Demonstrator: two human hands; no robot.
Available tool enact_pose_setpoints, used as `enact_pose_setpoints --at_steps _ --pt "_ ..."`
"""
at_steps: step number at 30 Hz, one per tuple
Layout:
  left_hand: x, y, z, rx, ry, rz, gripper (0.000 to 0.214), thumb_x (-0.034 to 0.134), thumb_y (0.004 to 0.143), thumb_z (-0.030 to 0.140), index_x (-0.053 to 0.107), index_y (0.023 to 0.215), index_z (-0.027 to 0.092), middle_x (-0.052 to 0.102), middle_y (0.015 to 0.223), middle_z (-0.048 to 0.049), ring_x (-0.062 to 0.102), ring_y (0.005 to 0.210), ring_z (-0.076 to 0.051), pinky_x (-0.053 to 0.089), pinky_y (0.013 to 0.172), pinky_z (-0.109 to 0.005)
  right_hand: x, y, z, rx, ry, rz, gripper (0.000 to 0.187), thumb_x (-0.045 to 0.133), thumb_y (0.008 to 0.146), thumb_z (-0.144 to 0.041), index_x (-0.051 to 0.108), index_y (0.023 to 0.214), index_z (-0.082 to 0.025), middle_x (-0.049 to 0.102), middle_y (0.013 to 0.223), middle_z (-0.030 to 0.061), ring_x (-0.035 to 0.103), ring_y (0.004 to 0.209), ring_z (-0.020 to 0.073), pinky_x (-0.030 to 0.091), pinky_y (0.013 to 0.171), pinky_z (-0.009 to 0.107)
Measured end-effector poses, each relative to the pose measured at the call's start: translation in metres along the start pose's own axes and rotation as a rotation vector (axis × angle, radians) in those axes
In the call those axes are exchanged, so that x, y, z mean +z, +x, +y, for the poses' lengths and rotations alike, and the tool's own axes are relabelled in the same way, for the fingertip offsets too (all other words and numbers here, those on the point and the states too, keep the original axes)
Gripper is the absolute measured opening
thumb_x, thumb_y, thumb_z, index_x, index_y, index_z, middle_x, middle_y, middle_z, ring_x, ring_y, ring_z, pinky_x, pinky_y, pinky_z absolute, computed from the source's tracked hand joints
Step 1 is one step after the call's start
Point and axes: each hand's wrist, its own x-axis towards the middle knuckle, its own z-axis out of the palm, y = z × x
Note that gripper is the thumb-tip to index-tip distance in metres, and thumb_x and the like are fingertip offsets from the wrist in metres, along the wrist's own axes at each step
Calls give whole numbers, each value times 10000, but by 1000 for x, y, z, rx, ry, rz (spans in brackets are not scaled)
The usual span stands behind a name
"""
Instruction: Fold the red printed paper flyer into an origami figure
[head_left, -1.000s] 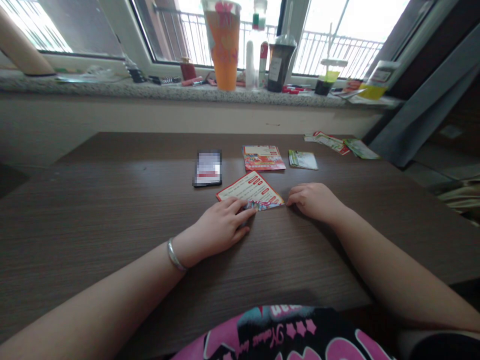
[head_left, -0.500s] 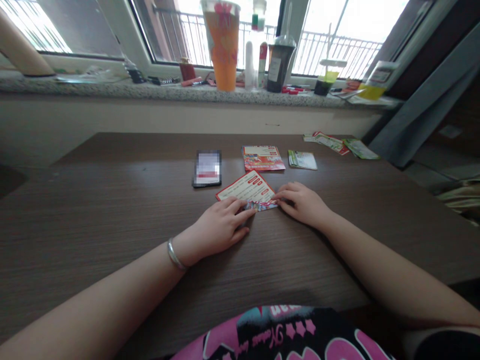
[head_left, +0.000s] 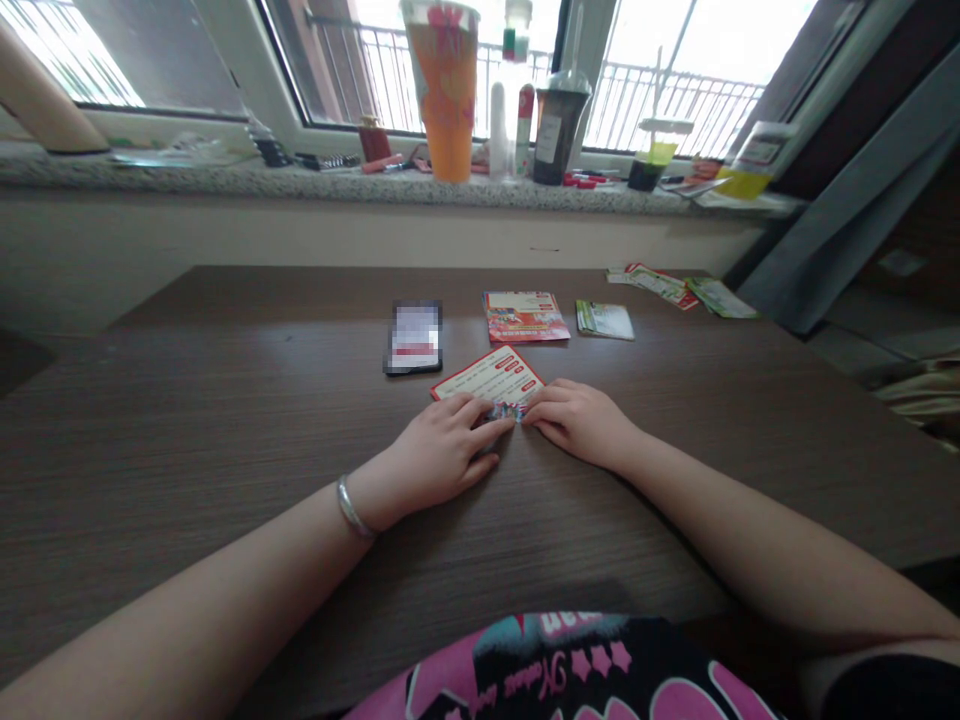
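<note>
A red-bordered printed leaflet (head_left: 491, 374) lies at an angle on the table in front of me, its near edge folded into a colourful strip. My left hand (head_left: 444, 448) rests palm down over the near left part of this leaflet. Its fingers are spread and press on the paper, with the thumb apart on the tabletop. At the near right corner, my right hand (head_left: 583, 424) is closed, fingertips and thumb together on the folded edge. Both hands' fingertips nearly meet along the fold, and they hide parts of it.
Beyond the leaflet lie a dark-edged device with a blurred screen (head_left: 414, 338), red printed leaflets (head_left: 527, 317) and a small stack of cards (head_left: 606, 320). More cards (head_left: 667, 287) are at the far right. Cups and bottles stand on the windowsill (head_left: 337, 185) behind the table (head_left: 225, 420).
My right hand has moved left and slightly nearer along the folded edge, closer to my left fingers. The leaflet has shifted very slightly towards me. My left hand stays in place.
</note>
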Motion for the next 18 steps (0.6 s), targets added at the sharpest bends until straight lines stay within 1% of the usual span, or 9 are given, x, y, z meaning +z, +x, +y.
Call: enact_pose_setpoints --at_steps 3,9,14,18 --pt "-2 1 0 -6 -2 -4 398 469 932 373 521 1302 234 538 1241 -110 486 1163 -277 405 1016 -461 -1 0 0 4 9 7 188 515 911 -196 699 944 -222 697 1011 34 579 926 181 471 848 317" --pt "-4 2 -1 6 10 11 364 502 915 354 558 1250 224 569 1182 -114 521 1124 -283 458 955 -461 -3 0 0 6 12 -7 195 527 894 -165 704 952 -224 697 1001 49 580 918 185 477 841 334" --pt "-10 0 -4 8 35 -32 313 519 902 319 589 1191 222 587 1132 -107 561 1062 -268 494 913 -439 -3 0 0 10 25 -4 205 519 898 -166 707 961 -219 697 1017 53 579 932 187 480 855 343" --pt "-18 -1 -5 -9 35 -98 293 501 908 276 599 1177 212 598 1116 -107 587 1022 -260 513 894 -436 -3 0 0 9 32 -8 202 520 896 -173 710 952 -213 695 1024 50 578 923 186 485 843 336"
